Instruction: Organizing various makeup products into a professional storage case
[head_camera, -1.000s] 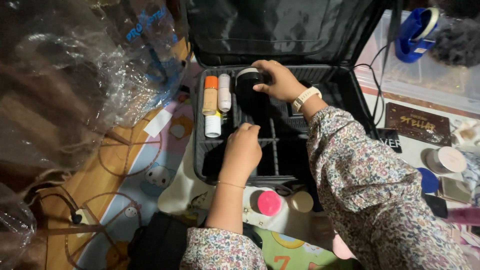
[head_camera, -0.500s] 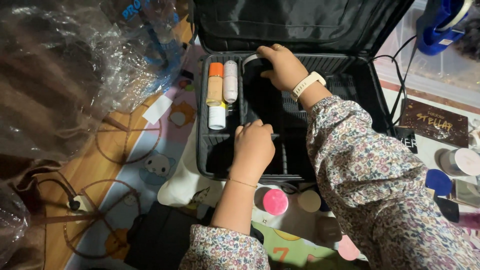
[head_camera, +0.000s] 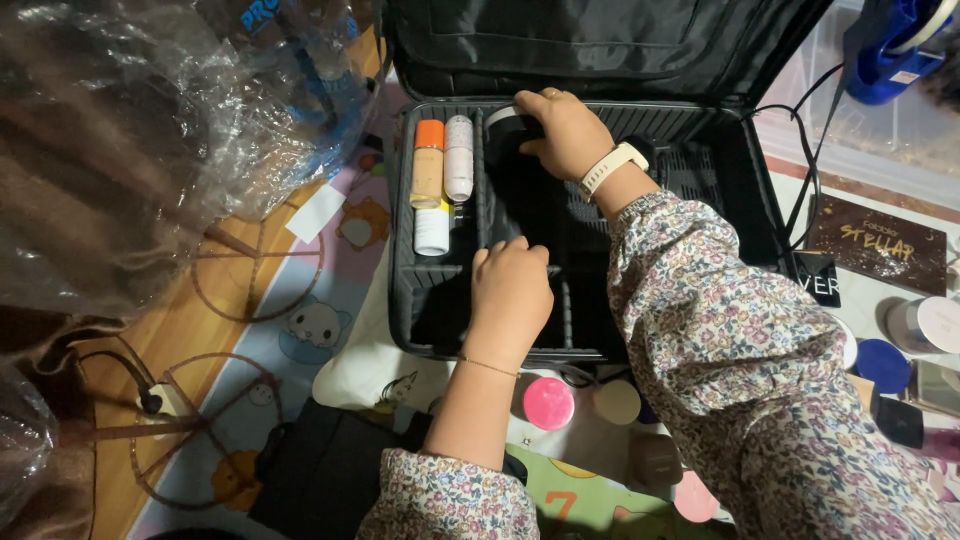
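An open black organiser case (head_camera: 735, 200) with ribbed dividers lies in front of me, its lid (head_camera: 600, 40) standing up at the back. My right hand (head_camera: 565, 130) grips a dark round jar with a white rim (head_camera: 508, 122) at the case's far wall. My left hand (head_camera: 510, 290) rests with curled fingers on a black divider (head_camera: 562, 305) in the middle of the case. In the left compartment lie an orange-capped beige bottle (head_camera: 428, 165), a pale pink tube (head_camera: 458, 158) and a small white bottle (head_camera: 432, 232).
Crinkled clear plastic wrap (head_camera: 150, 130) fills the left side over a patterned play mat (head_camera: 300, 330). A pink round compact (head_camera: 548, 403) and a beige one (head_camera: 617, 402) lie near the case's front. Cosmetics and a dark palette (head_camera: 880, 245) sit at right, a blue tape dispenser (head_camera: 890, 45) behind.
My right hand has carried the dark jar further back, up to the case's far wall. My left hand has stayed on the divider. The view has tilted slightly.
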